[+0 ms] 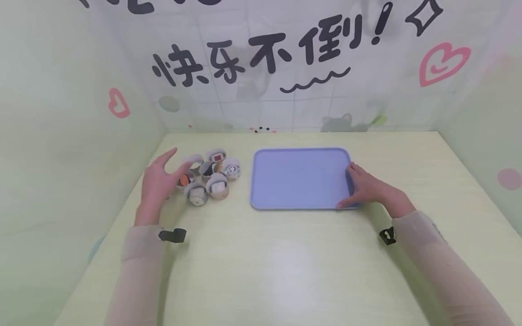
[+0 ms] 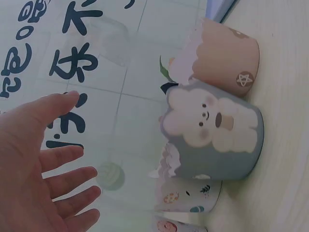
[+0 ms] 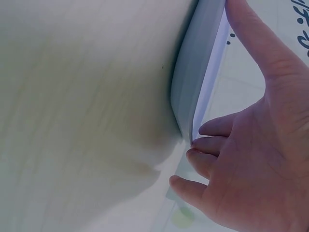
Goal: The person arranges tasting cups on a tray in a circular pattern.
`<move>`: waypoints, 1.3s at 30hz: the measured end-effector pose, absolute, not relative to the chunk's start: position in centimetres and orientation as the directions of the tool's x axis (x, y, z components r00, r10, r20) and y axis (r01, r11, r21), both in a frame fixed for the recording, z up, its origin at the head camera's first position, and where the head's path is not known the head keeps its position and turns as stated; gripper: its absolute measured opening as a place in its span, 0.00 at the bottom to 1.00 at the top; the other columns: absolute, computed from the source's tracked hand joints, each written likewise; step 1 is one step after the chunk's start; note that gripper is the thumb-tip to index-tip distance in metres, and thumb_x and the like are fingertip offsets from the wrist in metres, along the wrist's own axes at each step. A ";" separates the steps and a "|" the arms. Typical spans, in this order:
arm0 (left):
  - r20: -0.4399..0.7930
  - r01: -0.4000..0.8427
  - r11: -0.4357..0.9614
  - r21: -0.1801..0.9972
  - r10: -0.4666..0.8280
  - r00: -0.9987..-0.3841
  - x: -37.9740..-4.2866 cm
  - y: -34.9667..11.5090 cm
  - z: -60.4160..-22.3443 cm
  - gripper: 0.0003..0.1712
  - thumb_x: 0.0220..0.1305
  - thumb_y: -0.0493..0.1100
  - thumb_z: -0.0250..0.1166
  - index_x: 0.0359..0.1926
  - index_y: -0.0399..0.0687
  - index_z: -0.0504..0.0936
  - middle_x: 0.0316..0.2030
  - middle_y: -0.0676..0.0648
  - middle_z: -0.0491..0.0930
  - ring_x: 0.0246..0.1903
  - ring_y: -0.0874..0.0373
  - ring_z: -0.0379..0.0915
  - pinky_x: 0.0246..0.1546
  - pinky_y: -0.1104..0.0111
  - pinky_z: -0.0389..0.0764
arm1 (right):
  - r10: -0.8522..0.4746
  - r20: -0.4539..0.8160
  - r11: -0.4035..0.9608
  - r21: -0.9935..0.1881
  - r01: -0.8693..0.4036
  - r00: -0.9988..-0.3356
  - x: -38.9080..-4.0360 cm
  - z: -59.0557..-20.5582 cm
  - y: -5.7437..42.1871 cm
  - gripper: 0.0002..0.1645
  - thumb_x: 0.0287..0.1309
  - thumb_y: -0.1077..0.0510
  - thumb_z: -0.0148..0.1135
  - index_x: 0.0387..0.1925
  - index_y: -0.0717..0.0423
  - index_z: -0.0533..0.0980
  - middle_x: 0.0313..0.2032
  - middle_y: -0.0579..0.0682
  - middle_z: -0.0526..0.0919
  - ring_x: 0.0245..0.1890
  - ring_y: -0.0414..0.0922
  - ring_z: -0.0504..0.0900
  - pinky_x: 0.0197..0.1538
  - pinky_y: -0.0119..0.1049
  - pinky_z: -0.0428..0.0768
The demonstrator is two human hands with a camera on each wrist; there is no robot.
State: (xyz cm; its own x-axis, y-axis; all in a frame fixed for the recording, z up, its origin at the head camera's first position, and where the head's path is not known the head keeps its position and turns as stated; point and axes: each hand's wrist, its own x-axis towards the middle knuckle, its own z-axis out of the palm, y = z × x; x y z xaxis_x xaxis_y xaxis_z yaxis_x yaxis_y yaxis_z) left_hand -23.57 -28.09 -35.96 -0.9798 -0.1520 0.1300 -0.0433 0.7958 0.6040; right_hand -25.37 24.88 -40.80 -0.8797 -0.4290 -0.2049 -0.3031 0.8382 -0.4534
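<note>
The worktop (image 1: 244,267) stretches out before you, with the blue tray (image 1: 299,179) near its far edge; steady the tray by its rim with light, even pressure, since bearing down on one corner could tip it or make it skid. The cluster of patterned cups (image 1: 218,188) stands left of the tray, apart from it; they look light and crowd one another, so any one is best taken low on its outer side, lest you dent its rim or nudge a neighbour. Your right hand (image 1: 365,186) reaches in at the tray's right end, thumb at the near rim, the other fingers at the right rim, spread and not pinching. Your left hand (image 1: 159,183) is raised beside the cups, thumb and fingers parted in a C, holding nothing; the grey bear-printed cup (image 2: 217,140) stands apart from its fingertips.
</note>
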 end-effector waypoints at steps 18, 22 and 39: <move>0.029 -0.165 0.720 0.674 -0.248 -0.968 -22.4 -33.8 -38.8 0.53 0.66 0.62 0.63 0.79 0.46 0.46 0.78 0.34 0.47 0.76 0.32 0.42 0.74 0.38 0.52 | -0.422 -0.213 0.855 -0.416 -0.309 -0.881 -25.5 -40.4 24.6 0.80 0.39 0.39 0.81 0.70 0.84 0.42 0.72 0.82 0.41 0.74 0.74 0.43 0.77 0.64 0.49; -0.005 -0.190 0.701 0.688 -0.256 -0.967 -22.4 -34.6 -39.5 0.57 0.65 0.60 0.64 0.79 0.42 0.41 0.78 0.31 0.42 0.76 0.29 0.40 0.74 0.37 0.51 | -0.412 -0.230 0.859 -0.421 -0.292 -0.882 -25.4 -40.3 24.5 0.80 0.38 0.38 0.81 0.71 0.84 0.42 0.73 0.81 0.41 0.75 0.73 0.42 0.77 0.64 0.48; -0.193 -0.292 0.601 0.744 -0.224 -0.955 -22.0 -35.4 -41.0 0.67 0.63 0.60 0.67 0.78 0.41 0.27 0.78 0.31 0.40 0.75 0.29 0.43 0.74 0.39 0.54 | -0.395 -0.260 0.859 -0.444 -0.254 -0.881 -25.4 -40.3 24.5 0.80 0.40 0.39 0.80 0.71 0.83 0.40 0.73 0.80 0.39 0.75 0.72 0.40 0.77 0.63 0.47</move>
State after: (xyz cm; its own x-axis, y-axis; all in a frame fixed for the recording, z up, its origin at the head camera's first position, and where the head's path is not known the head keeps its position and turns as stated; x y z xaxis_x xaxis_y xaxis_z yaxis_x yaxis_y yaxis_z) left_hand -22.01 -35.39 -40.97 -0.9551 -0.2243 -0.1934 -0.2919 0.6012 0.7439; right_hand -25.42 24.45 -40.29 -0.8811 -0.3949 -0.2603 -0.2540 0.8593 -0.4439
